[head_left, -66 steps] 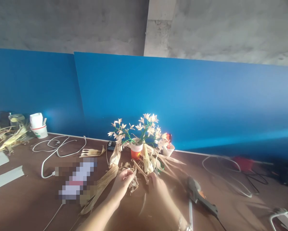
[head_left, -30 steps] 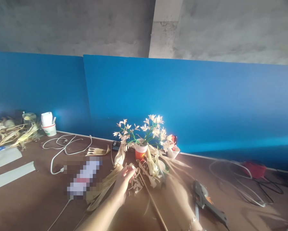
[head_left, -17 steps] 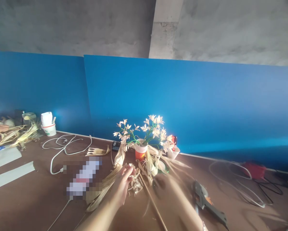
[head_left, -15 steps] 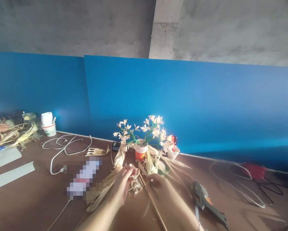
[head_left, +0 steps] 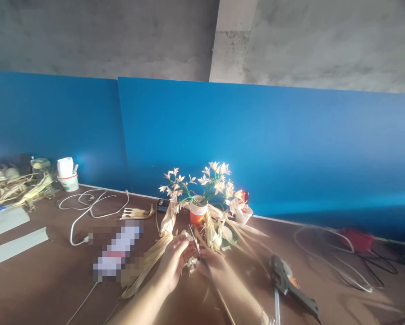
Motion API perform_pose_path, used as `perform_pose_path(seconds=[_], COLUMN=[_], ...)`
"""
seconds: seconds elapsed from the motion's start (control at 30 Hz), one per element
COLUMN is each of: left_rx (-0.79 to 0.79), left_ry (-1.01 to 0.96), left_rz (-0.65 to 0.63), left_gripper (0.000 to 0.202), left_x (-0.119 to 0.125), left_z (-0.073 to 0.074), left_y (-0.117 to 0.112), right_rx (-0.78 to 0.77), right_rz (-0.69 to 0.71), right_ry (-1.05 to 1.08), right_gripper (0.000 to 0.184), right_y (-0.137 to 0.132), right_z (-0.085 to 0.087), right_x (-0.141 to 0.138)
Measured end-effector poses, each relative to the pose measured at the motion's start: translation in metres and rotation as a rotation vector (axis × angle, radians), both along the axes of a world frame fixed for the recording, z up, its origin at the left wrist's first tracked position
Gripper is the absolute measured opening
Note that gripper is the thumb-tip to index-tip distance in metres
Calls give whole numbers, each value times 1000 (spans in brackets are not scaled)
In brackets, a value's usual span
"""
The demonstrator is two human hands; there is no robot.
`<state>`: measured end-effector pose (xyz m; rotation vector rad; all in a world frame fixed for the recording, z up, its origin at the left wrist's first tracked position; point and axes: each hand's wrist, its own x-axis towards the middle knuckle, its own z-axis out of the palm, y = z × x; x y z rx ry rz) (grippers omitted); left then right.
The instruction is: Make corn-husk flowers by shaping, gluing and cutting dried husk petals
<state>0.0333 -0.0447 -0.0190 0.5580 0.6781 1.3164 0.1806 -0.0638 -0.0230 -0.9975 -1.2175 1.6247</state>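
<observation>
My left hand (head_left: 173, 265) is closed in a pinch on a small piece of dried corn husk (head_left: 186, 244), just above the brown table (head_left: 47, 289). My right hand (head_left: 213, 267) meets it from the right, closed round a thin dark tool that looks like scissors (head_left: 193, 238); the tip points up and left at the husk piece. Loose husk strips (head_left: 148, 262) lie under and left of my left hand. Right behind both hands, an orange paper cup (head_left: 197, 215) holds husk flowers (head_left: 202, 182) on green stems.
A glue gun (head_left: 288, 283) lies to the right, and a thin stick (head_left: 224, 304) runs under my right forearm. White cables (head_left: 87, 204) and a blurred-out object (head_left: 116, 250) are at the left. Further left stand a white cup (head_left: 68, 179) and a husk pile (head_left: 20, 189). A blue board (head_left: 256, 144) backs the table.
My right hand swung out to the right, came back holding the dark tool, and now meets my left hand. Another person's hand at the far left edge has gone.
</observation>
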Motion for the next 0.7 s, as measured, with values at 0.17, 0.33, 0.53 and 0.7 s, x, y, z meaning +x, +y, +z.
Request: perform_pose_path(seconds=[0.17,0.33,0.53,0.7], left_rx=[10,32,28,16], left_ry=[25,41,36,24], left_rz=[-6,-15,-22,-28], left_gripper=[34,32,30,31], left_x=[0,0,0,-1], left_z=[-1,-1,3,3], left_y=[0,0,-2,-1], right_rx=[66,75,70,73], right_rz=[-23,-57,-29,-17], right_ry=[-85,-108,-115,-118], right_gripper=[54,56,55,54], right_y=[1,-1,2,5], right_z=[3,7,0,-6], right_x=[-2,-6,-5,-3])
